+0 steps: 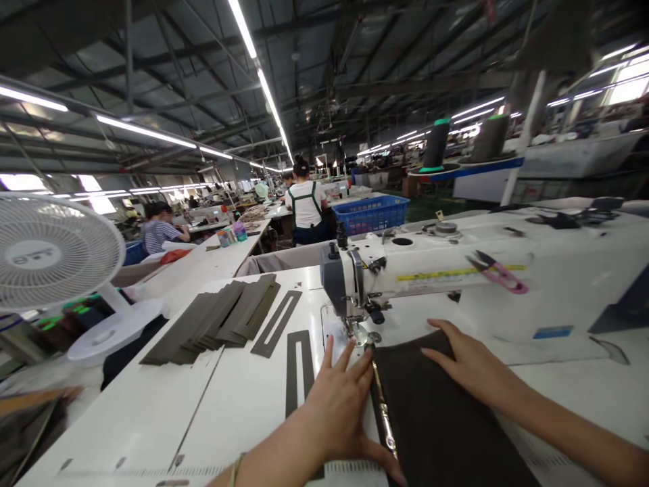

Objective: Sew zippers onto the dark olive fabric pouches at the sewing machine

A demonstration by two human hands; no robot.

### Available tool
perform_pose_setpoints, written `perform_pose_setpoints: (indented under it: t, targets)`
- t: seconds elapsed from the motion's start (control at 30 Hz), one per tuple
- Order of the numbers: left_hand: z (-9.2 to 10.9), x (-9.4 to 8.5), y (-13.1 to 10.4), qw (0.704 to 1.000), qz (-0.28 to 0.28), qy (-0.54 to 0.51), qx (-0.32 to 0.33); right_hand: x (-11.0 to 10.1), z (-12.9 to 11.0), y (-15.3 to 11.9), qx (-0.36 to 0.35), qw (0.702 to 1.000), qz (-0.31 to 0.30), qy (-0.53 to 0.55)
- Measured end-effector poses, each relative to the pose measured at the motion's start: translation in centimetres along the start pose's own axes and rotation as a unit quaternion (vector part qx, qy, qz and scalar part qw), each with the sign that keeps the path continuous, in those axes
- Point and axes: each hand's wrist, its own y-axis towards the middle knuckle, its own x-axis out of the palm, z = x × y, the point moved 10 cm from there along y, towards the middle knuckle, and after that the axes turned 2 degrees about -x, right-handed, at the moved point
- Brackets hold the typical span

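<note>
We press both hands flat on the dark fabric panel point(441, 419) lying on the white counter point(152, 406) under the sewing machine point(430, 260) head. Our left hand point(339, 406) rests along its zipper point(384, 412) edge, fingers spread apart; our right hand point(469, 365) lies on top, fingers together, gripping nothing.

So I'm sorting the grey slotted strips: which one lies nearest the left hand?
The lone strip lying lengthwise just beside the left hand; the others lie farther left.
</note>
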Motion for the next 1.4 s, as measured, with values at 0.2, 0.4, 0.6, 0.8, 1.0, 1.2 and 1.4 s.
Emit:
perform_pose_setpoints:
  t: [0.2,0.4,0.6,0.8,1.0,1.2,1.4]
  targets:
    - [0.4,0.1,1.1,0.999,-0.002,0.042,0.002,-0.2,-4.0,-1.5,-0.111,0.943,0.004,-0.313]
    - [-0.3,1.1,1.0,0.999,-0.023,0.02,-0.019,0.4,-12.4,-6.9,-0.349,0.896,0.104,-0.253]
    - [-0.2,1.6,0.3,0.999,-0.036,0.007,-0.01,4.9,-10.5,-8.7,-0.314,0.933,-0.024,-0.174]
    - [3.4,2.3,-4.8,0.997,-0.049,0.014,0.052,5.0,-10.2,-8.1,-0.322,0.935,-0.04,-0.141]
    - [-0.3,1.7,-9.9,0.992,-0.013,0.122,-0.034,4.8,-10.8,-7.8,-0.348,0.929,-0.034,-0.118]
    - [-1.9,3.3,-12.5,0.973,0.017,0.226,-0.036,5.3,-11.3,-7.5,-0.381,0.921,-0.034,-0.079]
    - [-2.5,2.0,-11.8,0.956,0.125,0.265,0.015,5.7,-11.5,-7.3,-0.382,0.917,-0.025,-0.11]
